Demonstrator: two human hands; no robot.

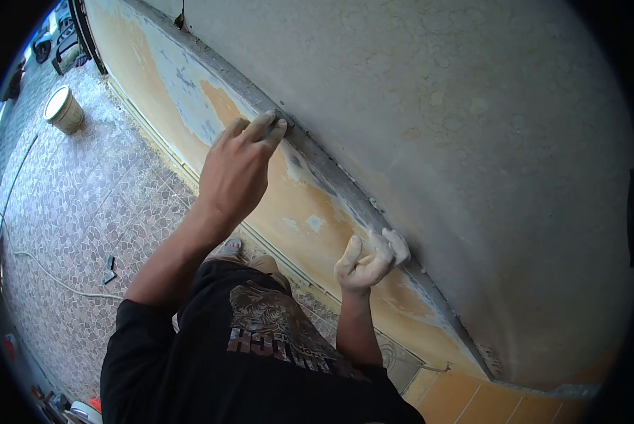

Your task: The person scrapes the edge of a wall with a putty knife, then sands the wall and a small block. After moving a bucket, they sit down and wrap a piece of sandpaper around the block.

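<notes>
A grey edge strip runs diagonally between a grey mottled surface and a yellow-orange wall with pale patches. My left hand has its fingertips pressed together at the upper part of this strip. Something small and dark shows at those fingertips, too hidden to name. Lower along the same edge is my right hand, coated in whitish dust. Its fingers are bent against the strip and its thumb stands apart; nothing shows in its palm.
A whitish bucket stands on the patterned tile floor at the left. Small dark pieces lie on the tiles near a pale cable. Orange tiles show at the lower right. My foot is close to the wall's base.
</notes>
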